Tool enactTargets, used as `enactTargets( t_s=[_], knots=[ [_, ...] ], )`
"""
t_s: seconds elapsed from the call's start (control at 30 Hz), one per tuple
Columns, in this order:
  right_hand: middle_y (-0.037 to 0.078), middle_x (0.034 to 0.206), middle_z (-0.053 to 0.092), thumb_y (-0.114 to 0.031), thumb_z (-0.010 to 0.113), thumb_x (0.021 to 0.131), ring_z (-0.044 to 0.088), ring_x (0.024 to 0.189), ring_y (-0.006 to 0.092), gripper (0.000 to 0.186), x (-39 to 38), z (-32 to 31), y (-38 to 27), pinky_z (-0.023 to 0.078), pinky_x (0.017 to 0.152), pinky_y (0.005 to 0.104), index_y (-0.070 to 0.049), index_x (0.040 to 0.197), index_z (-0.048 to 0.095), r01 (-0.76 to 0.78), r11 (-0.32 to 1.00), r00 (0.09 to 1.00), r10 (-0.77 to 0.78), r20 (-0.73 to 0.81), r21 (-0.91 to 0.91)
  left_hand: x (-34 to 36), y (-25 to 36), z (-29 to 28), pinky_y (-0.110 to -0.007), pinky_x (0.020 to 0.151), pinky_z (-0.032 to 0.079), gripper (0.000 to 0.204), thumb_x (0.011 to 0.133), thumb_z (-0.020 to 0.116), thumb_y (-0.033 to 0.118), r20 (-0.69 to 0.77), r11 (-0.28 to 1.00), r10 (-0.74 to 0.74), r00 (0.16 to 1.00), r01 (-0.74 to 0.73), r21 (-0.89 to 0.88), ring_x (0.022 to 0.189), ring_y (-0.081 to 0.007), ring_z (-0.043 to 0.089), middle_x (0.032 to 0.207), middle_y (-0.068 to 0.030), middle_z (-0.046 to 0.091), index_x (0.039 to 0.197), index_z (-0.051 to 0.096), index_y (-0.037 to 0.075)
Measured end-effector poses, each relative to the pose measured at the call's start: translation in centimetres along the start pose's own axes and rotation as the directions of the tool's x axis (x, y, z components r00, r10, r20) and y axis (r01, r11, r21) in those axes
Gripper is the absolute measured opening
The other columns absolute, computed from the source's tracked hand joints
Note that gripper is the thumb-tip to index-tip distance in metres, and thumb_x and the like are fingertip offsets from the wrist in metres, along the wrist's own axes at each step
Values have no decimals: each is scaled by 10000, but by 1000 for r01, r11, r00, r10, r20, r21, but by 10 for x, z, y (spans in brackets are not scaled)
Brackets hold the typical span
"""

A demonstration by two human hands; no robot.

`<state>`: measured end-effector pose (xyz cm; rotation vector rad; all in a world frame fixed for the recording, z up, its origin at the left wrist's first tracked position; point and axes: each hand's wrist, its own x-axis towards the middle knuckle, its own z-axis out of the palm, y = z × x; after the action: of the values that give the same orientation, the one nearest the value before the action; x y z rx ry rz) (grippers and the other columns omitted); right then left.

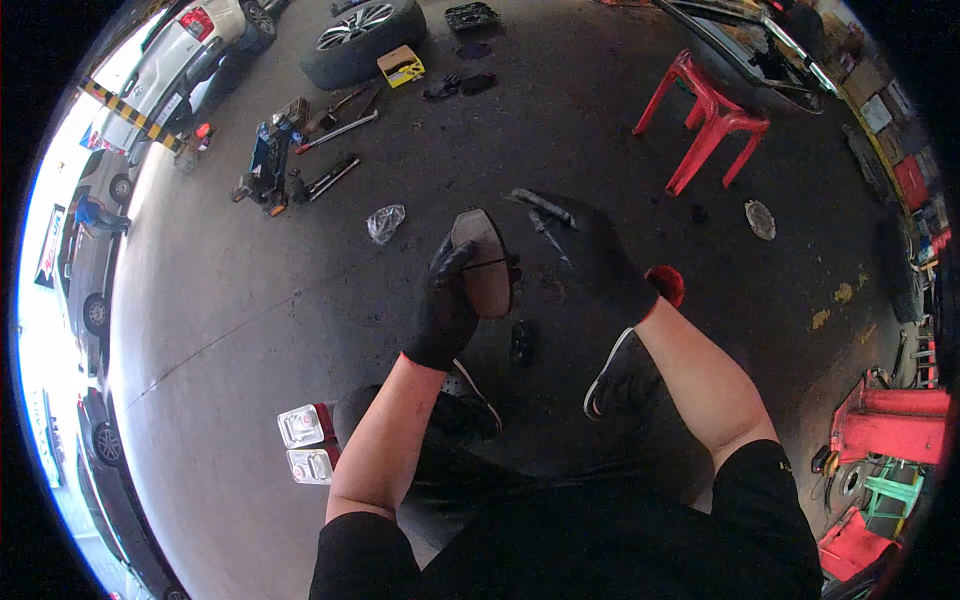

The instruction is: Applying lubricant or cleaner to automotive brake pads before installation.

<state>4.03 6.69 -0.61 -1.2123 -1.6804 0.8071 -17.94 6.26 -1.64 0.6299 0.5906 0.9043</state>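
A brake pad (489, 287) with a flat grey-brown face and a groove across its middle is gripped in my left hand (445, 310). That hand wears a black glove, its thumb lying over the pad's left edge. My right hand (590, 250), also in a black glove, is held to the right of the pad and apart from it. Its fingers and thumb stretch out toward the left with a gap between them, and I see nothing held there. Below the pad, a small dark object (521, 342) lies on the floor between my shoes.
Ahead lie a crumpled plastic bag (385, 224), an open toolbox (268, 160) with hand tools, and a wheel (365, 40) beside a yellow box (401, 66). A red stool (705, 115) stands right. Two silver-and-red packs (301, 427) lie left; a red round object (665, 286) is by my right wrist.
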Motion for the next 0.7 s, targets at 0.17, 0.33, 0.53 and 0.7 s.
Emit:
enactTargets(
  t_s=[0.17, 0.33, 0.53, 0.7],
  knots=[
    [171, 1286, 637, -109, 571, 950, 609, 1176, 331, 351, 4, 6, -2, 468, 971, 447, -65, 1293, 636, 345, 871, 926, -376, -23, -349, 4, -10, -11, -397, 821, 566, 446, 1019, 510, 343, -97, 999, -32, 995, 32, 7, 956, -251, 676, 1146, -99, 654, 1404, 497, 117],
    [158, 1313, 617, -126, 623, 892, 602, 1129, 366, 392, -7, 18, -12, 462, 958, 474, -86, 1282, 645, 426, 790, 884, -468, 15, -441, 0, -3, -5, -371, 741, 575, 476, 1016, 523, 359, -46, 997, 23, 999, -20, 71, 850, -238, 673, 1082, -97, 662, 1437, 480, 141],
    [146, 1364, 585, -135, 636, 857, 575, 1178, 352, 474, -38, 36, -42, 467, 958, 505, -111, 1331, 613, 489, 805, 872, -455, 180, -336, 1, 15, -15, -339, 711, 555, 498, 1041, 445, 290, -53, 938, 125, 991, -100, 330, 868, -190, 648, 1170, -83, 625, 1513, 396, 141],
    [126, 1371, 585, -130, 612, 863, 540, 1268, 329, 448, -16, 19, -37, 458, 987, 508, -154, 1309, 641, 654, 685, 757, -591, 280, -321, -10, 34, -24, -272, 539, 524, 469, 1027, 469, 273, 64, 947, -147, 987, 121, 297, 790, -167, 656, 1100, -104, 660, 1471, 469, 121]
  ],
)
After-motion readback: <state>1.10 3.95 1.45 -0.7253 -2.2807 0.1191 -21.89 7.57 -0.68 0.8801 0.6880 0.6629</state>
